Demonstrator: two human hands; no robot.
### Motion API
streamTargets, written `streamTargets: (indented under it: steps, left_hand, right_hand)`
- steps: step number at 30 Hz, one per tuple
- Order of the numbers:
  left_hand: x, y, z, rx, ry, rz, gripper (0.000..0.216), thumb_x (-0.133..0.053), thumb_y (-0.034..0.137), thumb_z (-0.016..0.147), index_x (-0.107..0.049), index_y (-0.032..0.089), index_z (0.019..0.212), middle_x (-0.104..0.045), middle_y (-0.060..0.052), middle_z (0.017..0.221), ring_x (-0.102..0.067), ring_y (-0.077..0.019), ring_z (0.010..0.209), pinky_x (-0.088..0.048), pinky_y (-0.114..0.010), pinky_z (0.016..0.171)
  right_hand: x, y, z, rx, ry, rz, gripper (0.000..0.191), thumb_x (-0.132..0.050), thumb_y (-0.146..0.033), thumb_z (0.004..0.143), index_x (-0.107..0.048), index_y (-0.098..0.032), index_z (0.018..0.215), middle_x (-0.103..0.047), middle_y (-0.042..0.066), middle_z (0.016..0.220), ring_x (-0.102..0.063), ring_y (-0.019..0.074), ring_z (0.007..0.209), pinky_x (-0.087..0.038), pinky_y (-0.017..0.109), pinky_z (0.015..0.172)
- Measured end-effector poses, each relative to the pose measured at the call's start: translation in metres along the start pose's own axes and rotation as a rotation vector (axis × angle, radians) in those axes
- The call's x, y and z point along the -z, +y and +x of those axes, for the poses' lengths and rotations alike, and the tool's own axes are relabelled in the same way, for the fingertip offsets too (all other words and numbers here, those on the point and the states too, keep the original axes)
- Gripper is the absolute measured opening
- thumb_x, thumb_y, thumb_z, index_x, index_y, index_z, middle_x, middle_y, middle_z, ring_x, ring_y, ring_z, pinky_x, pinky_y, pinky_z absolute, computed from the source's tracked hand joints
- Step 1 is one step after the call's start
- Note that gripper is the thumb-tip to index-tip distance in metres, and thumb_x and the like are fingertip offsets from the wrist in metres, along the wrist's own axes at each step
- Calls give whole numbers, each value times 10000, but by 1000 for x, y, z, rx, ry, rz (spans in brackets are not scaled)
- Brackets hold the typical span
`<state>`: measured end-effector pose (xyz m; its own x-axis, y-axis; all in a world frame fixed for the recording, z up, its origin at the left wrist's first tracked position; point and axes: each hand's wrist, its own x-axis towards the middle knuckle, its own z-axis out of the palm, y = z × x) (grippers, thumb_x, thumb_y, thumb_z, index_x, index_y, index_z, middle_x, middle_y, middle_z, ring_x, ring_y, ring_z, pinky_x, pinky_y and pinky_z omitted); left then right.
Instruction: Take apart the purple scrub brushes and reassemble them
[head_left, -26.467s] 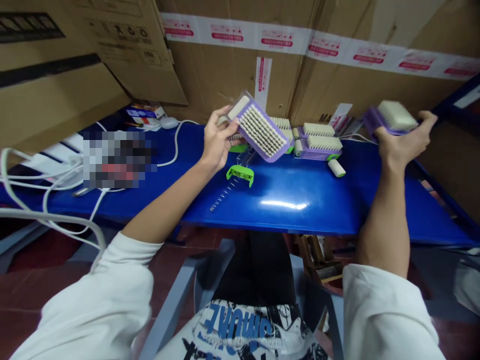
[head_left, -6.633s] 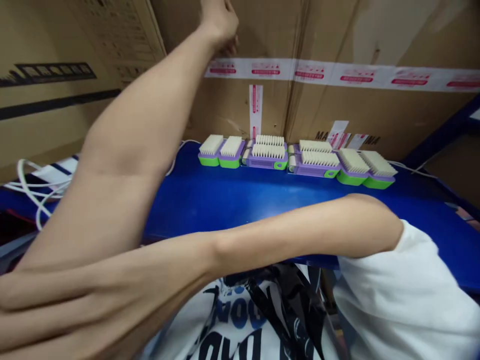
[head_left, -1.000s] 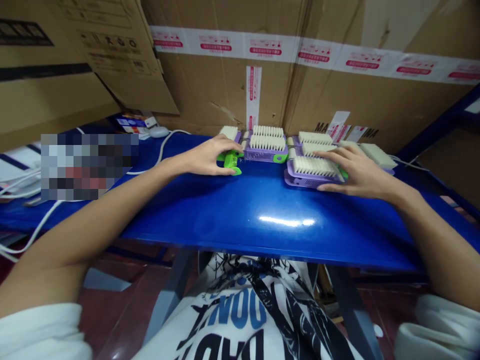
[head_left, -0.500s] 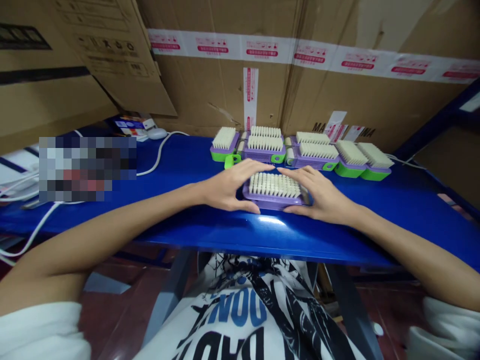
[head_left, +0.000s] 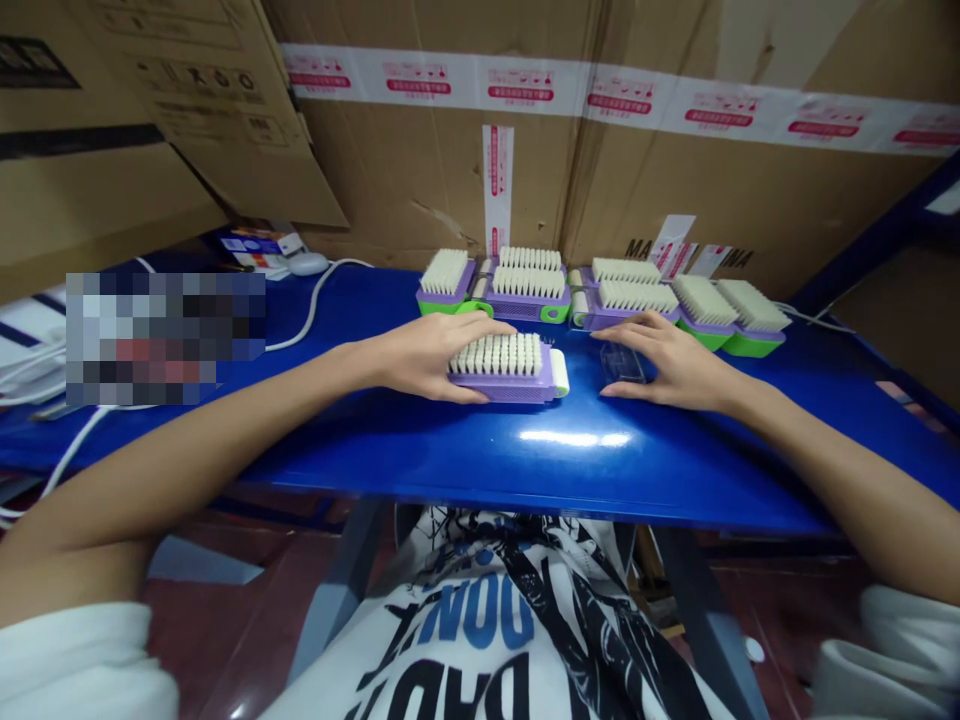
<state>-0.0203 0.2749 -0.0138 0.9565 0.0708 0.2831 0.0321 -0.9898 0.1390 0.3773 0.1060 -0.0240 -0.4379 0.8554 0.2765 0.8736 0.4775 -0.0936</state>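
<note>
My left hand (head_left: 439, 355) is closed around the left part of a purple brush (head_left: 502, 385) with cream bristles pointing up. At the brush's right end a white roller (head_left: 559, 372) with a green edge shows. To the right, apart from the brush, my right hand (head_left: 667, 362) has its thumb and fingers around a clear plastic cover (head_left: 622, 364) just at the table surface. Part of the cover is hidden by the fingers.
Behind my hands stand several purple and green brushes (head_left: 529, 290), bristles up, along a cardboard wall (head_left: 420, 160). The blue table (head_left: 450, 450) has its front edge near my lap. A white cable (head_left: 311, 310) runs at the left, beside a blurred patch.
My hands have moved apart. The brush has shifted left with my left hand, while the clear cover has come off its right end in my right hand, baring the white roller.
</note>
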Motion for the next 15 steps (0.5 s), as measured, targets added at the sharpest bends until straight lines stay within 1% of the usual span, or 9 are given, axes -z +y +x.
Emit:
streamTargets:
  steps: [2, 4, 5, 6, 8, 9, 11, 13, 15]
  left_hand:
    - [-6, 4, 2, -5, 10, 23, 889, -828, 576, 1050, -500, 157, 1762, -711, -259, 1621, -736, -397, 1464, -621, -482, 1195]
    - [-11, 8, 4, -10, 18, 31, 903, -801, 582, 1065, -471, 150, 1786, -695, -267, 1641, -732, -409, 1467, -626, -496, 1191]
    - [-13, 10, 4, -11, 20, 33, 910, -794, 587, 1069, -461, 146, 1792, -691, -269, 1645, -734, -412, 1462, -628, -501, 1188]
    - [-14, 10, 5, -12, 23, 33, 915, -790, 590, 1071, -456, 143, 1795, -691, -270, 1643, -736, -414, 1456, -630, -505, 1185]
    - [-14, 10, 4, -16, 25, 33, 921, -788, 596, 1072, -452, 138, 1797, -703, -270, 1619, -747, -412, 1435, -636, -503, 1171]
    - [-14, 9, 4, -18, 26, 32, 924, -790, 599, 1071, -453, 138, 1797, -711, -268, 1604, -756, -408, 1417, -641, -497, 1158]
    - [-15, 7, 4, -23, 34, 24, 925, -803, 603, 1063, -466, 147, 1794, -720, -263, 1591, -766, -398, 1395, -645, -483, 1144]
    - [-17, 5, 3, -28, 53, 0, 919, -823, 602, 1050, -486, 169, 1787, -720, -256, 1604, -763, -396, 1404, -644, -483, 1151]
    - [-18, 4, 4, -42, 72, -54, 911, -841, 602, 1039, -512, 180, 1776, -721, -254, 1617, -753, -397, 1440, -633, -498, 1190]
  right_hand:
    - [-5, 1, 2, 65, 77, -65, 837, -669, -800, 1090, -677, -231, 1705, -714, 207, 1680, -626, 496, 1499, -547, 761, 1248]
    - [-7, -5, 5, 101, 182, -114, 765, -625, -755, 1131, -688, -244, 1697, -657, 213, 1741, -581, 503, 1548, -503, 785, 1276]
    - [-7, -10, 6, 123, 226, -113, 717, -625, -729, 1143, -712, -245, 1665, -685, 214, 1697, -599, 486, 1524, -514, 766, 1268]
    - [-6, -16, 7, 154, 252, -88, 651, -638, -695, 1153, -746, -244, 1609, -744, 206, 1600, -643, 451, 1458, -550, 720, 1241]
    - [-5, -29, 9, 229, 255, 0, 502, -674, -612, 1169, -788, -241, 1489, -832, 158, 1361, -725, 361, 1265, -632, 595, 1133]
    - [-6, -35, 9, 258, 247, 34, 461, -688, -585, 1172, -787, -240, 1461, -842, 140, 1289, -741, 332, 1188, -656, 550, 1077]
    - [-10, -44, 10, 279, 227, 59, 505, -720, -597, 1155, -752, -232, 1502, -831, 149, 1311, -758, 327, 1179, -678, 531, 1047]
    - [-17, -49, 11, 269, 217, 41, 633, -733, -639, 1134, -695, -208, 1597, -786, 201, 1434, -759, 361, 1283, -685, 564, 1087]
    - [-25, -49, 11, 272, 208, 20, 669, -716, -638, 1141, -674, -180, 1626, -759, 238, 1488, -759, 385, 1346, -690, 587, 1111]
